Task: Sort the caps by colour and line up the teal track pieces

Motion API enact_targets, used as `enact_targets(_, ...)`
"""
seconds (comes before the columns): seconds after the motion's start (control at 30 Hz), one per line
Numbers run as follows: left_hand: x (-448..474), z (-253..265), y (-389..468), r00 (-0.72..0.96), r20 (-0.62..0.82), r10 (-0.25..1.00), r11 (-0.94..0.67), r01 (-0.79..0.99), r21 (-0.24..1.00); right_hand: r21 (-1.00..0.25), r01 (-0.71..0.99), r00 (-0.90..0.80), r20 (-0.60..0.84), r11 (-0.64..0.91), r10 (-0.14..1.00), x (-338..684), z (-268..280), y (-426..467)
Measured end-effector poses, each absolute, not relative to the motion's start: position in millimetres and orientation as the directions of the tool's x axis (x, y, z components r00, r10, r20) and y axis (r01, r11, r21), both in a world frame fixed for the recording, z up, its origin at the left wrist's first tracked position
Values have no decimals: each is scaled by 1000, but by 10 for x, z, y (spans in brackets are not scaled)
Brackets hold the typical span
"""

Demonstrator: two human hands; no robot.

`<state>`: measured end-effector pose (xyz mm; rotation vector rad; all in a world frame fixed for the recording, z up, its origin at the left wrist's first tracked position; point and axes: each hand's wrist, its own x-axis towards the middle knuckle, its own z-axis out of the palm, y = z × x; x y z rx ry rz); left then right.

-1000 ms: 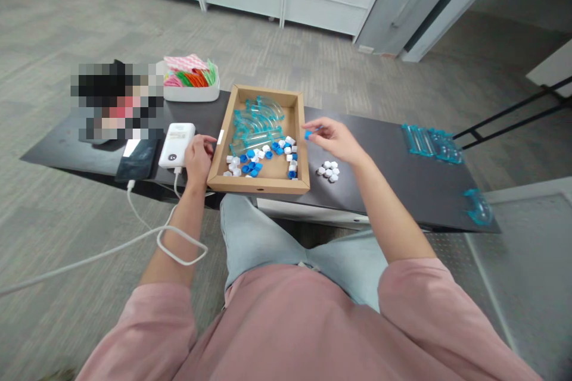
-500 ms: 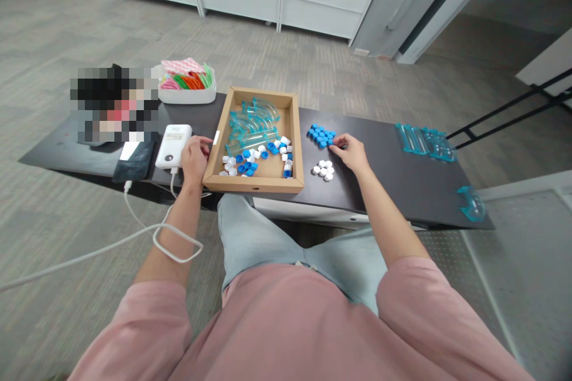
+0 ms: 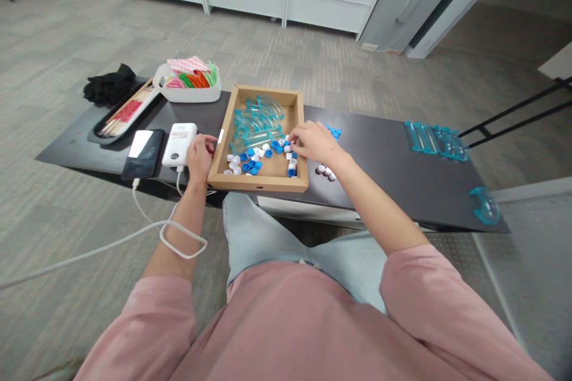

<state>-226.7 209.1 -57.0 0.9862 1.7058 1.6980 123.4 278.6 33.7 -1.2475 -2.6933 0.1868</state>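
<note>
Hexagonal pieces (image 3: 253,167) in box (image 3: 259,183), gaps between; right hand (image 3: 314,141) over rim (image 3: 301,108).

- Our right hand (image 3: 315,140) reaches over the right wall of the cardboard box (image 3: 259,184), fingertips at the blue and white caps (image 3: 253,166); we cannot tell whether they grip one.
- Our left hand (image 3: 199,158) rests loosely curled between the box and a white power bank (image 3: 180,144).
- We see teal tubes (image 3: 257,122) inside the box.

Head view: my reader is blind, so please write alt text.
The right hand reaches into a cardboard tray holding blue and white pieces and clear teal tubes; the left hand is beside the tray. More pieces lie on the dark table.
</note>
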Motion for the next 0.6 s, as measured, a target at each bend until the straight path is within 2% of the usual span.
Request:
enact_targets(0.07,-2265,-565,2083,-587,131,799,-64,133,989,-9,755,-656,-6,656,755,982,391,2765)
enact_targets(0.13,-2258,-549,2077,-589,120,799,-56,126,990,108,749,-649,-83,654,757,815,399,2763)
enact_targets(0.23,-2241,-518,2076,-593,89,801,-37,100,994,180,730,-643,-145,659,752,702,377,2777)
enact_targets(0.3,-2229,-500,2078,-591,81,802,-36,88,995,169,724,-647,-169,668,744,694,371,2794)
enact_targets(0.4,-2211,-479,2078,-598,68,798,-30,74,997,29,753,-648,-139,657,749,777,397,2836)
enact_targets(0.5,-2202,-469,2073,-600,54,798,-15,71,997,-268,758,-622,-21,595,783,1023,450,2896)
enact_targets(0.6,-2207,-479,2067,-592,75,802,-30,86,996,-534,693,-522,93,485,848,1470,489,2934)
